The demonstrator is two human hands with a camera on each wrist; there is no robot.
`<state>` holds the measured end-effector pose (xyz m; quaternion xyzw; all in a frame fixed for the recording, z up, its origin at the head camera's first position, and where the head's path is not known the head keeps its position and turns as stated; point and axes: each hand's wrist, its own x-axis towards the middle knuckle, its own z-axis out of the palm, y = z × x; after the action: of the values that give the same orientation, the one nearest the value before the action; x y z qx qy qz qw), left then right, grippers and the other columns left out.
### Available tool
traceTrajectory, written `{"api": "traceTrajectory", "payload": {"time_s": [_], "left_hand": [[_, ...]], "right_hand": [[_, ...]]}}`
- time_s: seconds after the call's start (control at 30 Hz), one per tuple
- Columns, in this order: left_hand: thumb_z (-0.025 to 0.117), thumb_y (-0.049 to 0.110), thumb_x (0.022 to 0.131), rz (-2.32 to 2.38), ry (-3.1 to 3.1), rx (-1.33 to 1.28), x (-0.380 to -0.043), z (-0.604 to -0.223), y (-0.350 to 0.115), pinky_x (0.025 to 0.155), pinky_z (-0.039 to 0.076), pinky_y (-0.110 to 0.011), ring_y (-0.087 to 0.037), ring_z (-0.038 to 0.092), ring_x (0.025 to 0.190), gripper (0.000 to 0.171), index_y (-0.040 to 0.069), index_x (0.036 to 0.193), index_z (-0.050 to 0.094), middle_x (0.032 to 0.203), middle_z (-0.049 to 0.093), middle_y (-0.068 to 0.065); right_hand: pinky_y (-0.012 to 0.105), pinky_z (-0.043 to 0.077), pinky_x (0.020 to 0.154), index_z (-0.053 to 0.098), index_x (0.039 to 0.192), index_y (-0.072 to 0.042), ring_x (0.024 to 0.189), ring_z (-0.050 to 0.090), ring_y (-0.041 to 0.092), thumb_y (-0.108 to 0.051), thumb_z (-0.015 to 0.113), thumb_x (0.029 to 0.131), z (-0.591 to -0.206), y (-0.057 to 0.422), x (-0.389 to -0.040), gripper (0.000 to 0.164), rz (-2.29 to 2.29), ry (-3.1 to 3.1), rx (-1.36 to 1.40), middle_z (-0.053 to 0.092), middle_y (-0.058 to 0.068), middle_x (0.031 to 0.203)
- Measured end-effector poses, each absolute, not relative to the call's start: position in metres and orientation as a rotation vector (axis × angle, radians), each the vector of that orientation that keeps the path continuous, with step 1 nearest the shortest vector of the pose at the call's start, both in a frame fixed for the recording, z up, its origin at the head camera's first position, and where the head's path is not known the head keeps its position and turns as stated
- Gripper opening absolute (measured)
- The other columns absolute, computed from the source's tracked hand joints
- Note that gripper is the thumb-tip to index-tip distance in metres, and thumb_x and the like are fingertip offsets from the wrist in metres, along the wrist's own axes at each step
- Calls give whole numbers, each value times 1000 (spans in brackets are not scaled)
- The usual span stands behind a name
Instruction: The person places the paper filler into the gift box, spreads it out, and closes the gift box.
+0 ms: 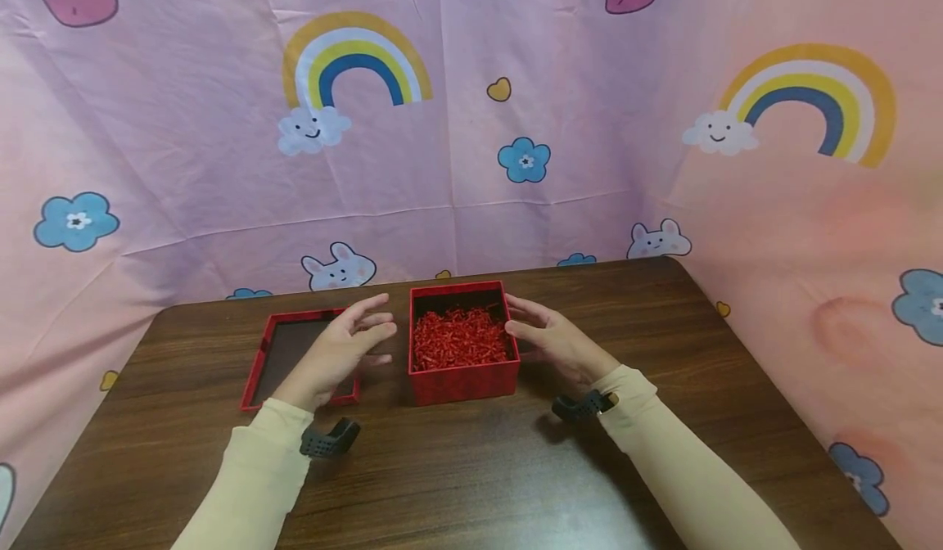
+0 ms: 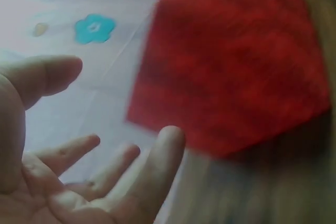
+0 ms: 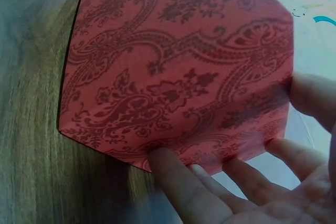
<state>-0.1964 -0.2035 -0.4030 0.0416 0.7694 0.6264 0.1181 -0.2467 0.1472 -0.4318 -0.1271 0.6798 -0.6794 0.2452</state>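
A red patterned gift box [image 1: 462, 385], without its lid, stands on the table and holds red shredded paper [image 1: 460, 339]. My right hand [image 1: 560, 344] is at its right side. In the right wrist view the fingertips [image 3: 163, 156] touch the patterned wall [image 3: 178, 72], and the thumb is by its edge. To the left of the box, my left hand [image 1: 335, 352] hovers with fingers spread, apart from the box and holding nothing. Beneath that hand lies the red box lid [image 1: 258, 370], dark inside facing up, partly hidden by the hand and wrist.
The brown wooden table [image 1: 457, 468] ends at a patterned fabric backdrop [image 1: 471, 231] behind and on the right. Each wrist wears a black band, the left band [image 1: 330, 439] and the right band [image 1: 582, 406].
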Motion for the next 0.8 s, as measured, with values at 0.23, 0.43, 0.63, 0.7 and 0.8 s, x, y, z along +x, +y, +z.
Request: {"api": "traceTrajectory", "payload": {"time_s": [0.23,0.43,0.63,0.7,0.8], "left_hand": [[60,39,105,1583,2650,29,-193,-377,-268,88,62,-39,-41,53,133,78,12,166,18,153,45,-27],[50,48,107,1146,2886,-90,-186,-385,-339,70,61,-37,-35,73,96,84,-2,163,12,142,50,-37],[52,46,107,1165,2711,-167,-181,-410,-373,78,62,-44,-35,70,104,82,-8,160,19,140,51,-37],[53,45,107,1217,2625,-186,-180,-418,-376,83,62,-44,-44,62,119,80,-8,159,22,142,49,-37],[53,44,108,1252,2544,-199,-179,-426,-377,87,62,-43,-49,50,133,78,-7,159,24,147,45,-36]], "right_hand": [[60,50,105,31,163,-12,143,45,39,-19,61,106,-434,149,-248,65,-1846,1861,-345,30,20,166],[60,52,102,31,163,-12,144,44,40,-22,63,105,-431,149,-246,68,-1826,1864,-323,32,21,165],[59,53,101,33,163,-14,142,45,39,-21,64,104,-428,149,-245,67,-1834,1860,-307,35,20,164],[58,53,101,33,163,-14,142,47,39,-21,64,104,-429,150,-246,67,-1836,1857,-313,36,20,163],[57,53,101,32,163,-12,141,47,39,-21,64,104,-431,150,-246,67,-1829,1860,-336,36,20,163]]}}
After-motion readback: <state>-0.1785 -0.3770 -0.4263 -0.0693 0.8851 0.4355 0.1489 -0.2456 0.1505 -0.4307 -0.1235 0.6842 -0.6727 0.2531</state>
